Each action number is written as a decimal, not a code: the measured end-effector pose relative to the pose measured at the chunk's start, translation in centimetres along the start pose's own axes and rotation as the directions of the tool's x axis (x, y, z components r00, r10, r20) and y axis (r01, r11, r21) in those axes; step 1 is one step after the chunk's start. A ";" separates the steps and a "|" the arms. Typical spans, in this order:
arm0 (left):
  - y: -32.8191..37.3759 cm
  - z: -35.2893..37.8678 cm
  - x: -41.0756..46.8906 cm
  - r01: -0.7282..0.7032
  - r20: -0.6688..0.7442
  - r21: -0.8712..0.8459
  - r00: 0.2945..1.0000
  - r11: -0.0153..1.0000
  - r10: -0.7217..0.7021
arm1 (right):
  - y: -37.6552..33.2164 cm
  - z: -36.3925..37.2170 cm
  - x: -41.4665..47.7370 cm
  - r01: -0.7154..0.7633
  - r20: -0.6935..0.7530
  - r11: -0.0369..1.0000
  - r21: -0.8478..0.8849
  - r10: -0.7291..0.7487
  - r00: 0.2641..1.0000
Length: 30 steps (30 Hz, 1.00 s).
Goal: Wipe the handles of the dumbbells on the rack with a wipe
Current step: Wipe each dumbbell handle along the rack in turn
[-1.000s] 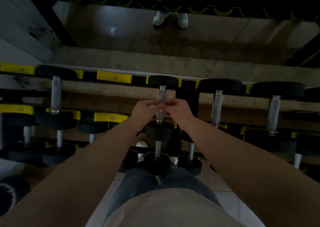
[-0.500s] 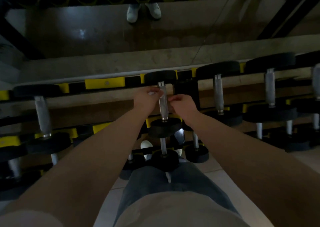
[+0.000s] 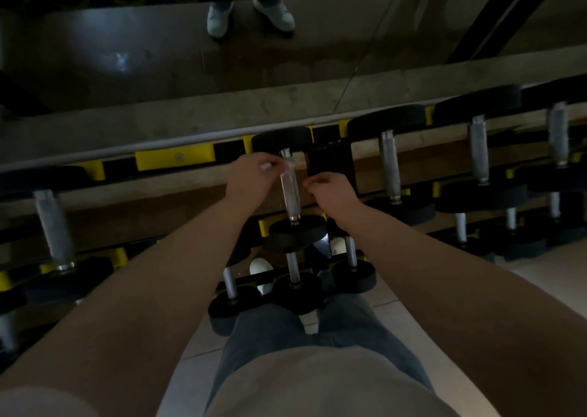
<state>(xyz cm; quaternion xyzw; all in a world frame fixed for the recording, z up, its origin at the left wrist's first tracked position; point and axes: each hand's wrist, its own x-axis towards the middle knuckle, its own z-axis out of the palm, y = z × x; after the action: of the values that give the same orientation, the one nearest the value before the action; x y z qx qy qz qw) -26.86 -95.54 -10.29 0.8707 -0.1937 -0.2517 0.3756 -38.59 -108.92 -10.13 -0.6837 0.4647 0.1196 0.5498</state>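
Beside the dim handle (image 3: pixel 290 194), left hand (image 3: pixel 251 179) pinches a wipe (image 3: pixel 265 166); right hand (image 3: pixel 332 191) curls, grip unclear.

most of the wipe (image 3: pixel 266 166) buried in the fingers of the left hand (image 3: pixel 251 178), fingertips of the right hand (image 3: pixel 333 191) curled out of sight, its hold unclear, dumbbell (image 3: pixel 558 137) at the right end of the rack (image 3: pixel 178 159) cut by the frame edge, lower tiers (image 3: pixel 508 245) lost in gloom
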 end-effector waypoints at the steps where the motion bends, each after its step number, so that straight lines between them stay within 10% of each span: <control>1: 0.1 0.0 0.2 0.036 0.005 -0.044 0.999 0.998 -0.035 | 0.0 -0.2 0.1 -0.003 0.005 1.000 0.001 0.003 1.000; 10: -3.0 3.3 -5.3 0.312 0.232 -0.041 0.927 0.949 -0.295 | -0.2 -0.4 0.3 -0.085 0.114 0.996 0.002 0.085 0.990; 17: 0.0 2.1 1.1 0.436 0.095 -0.396 0.895 0.808 -0.436 | -0.3 -0.9 -0.1 -0.076 0.153 0.996 0.039 0.069 0.986; 25: -2.5 2.5 -1.9 0.294 0.512 0.137 0.797 0.946 -0.322 | -0.5 -1.0 -0.4 -0.138 0.142 0.990 0.027 0.132 0.981; 30: -0.1 1.2 1.7 0.523 0.254 -0.311 0.850 0.794 -0.460 | -1.1 -1.2 -0.6 -0.121 0.171 0.992 0.026 0.114 0.979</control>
<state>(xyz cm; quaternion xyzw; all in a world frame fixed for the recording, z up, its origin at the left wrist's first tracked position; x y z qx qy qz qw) -26.22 -97.04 -11.55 0.7805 0.0601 -0.4440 0.4360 -38.51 -109.68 -8.58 -0.6323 0.4579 0.2012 0.5916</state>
